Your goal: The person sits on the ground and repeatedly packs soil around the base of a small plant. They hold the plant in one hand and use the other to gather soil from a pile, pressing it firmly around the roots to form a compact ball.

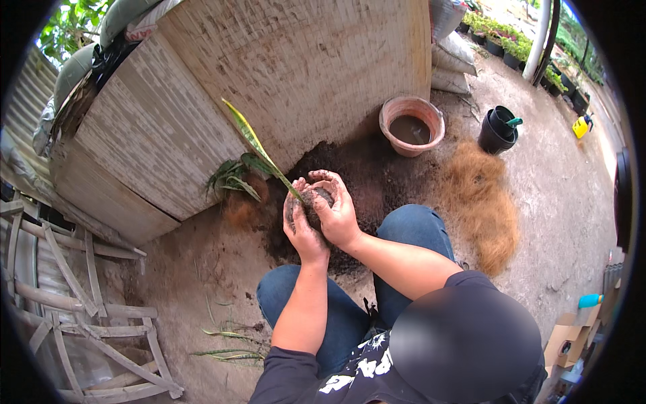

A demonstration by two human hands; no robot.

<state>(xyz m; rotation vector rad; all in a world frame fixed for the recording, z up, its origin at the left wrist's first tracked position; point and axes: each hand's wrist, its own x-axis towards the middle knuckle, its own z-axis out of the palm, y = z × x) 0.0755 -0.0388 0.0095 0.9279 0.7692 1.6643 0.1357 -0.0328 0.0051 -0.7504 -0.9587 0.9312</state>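
My left hand (303, 227) and my right hand (337, 209) are cupped together around a ball of dark wet soil (314, 214). Out of the ball a single snake plant leaf (258, 145), green with yellow edges, slants up to the left. Mud coats the fingers of both hands. Below them a heap of dark soil (363, 177) spreads over the ground between my knees and the panel wall. Whatever roots the leaf has are hidden inside the ball.
Behind the soil stands a woven panel wall (313, 76). A bucket of muddy water (412, 126), black plant pots (498, 130) and brown coconut fibre (479, 202) lie to the right. Leafy plants (234, 177) and loose snake plant leaves (234, 353) are at left; a bamboo frame (96, 331) stands beyond.
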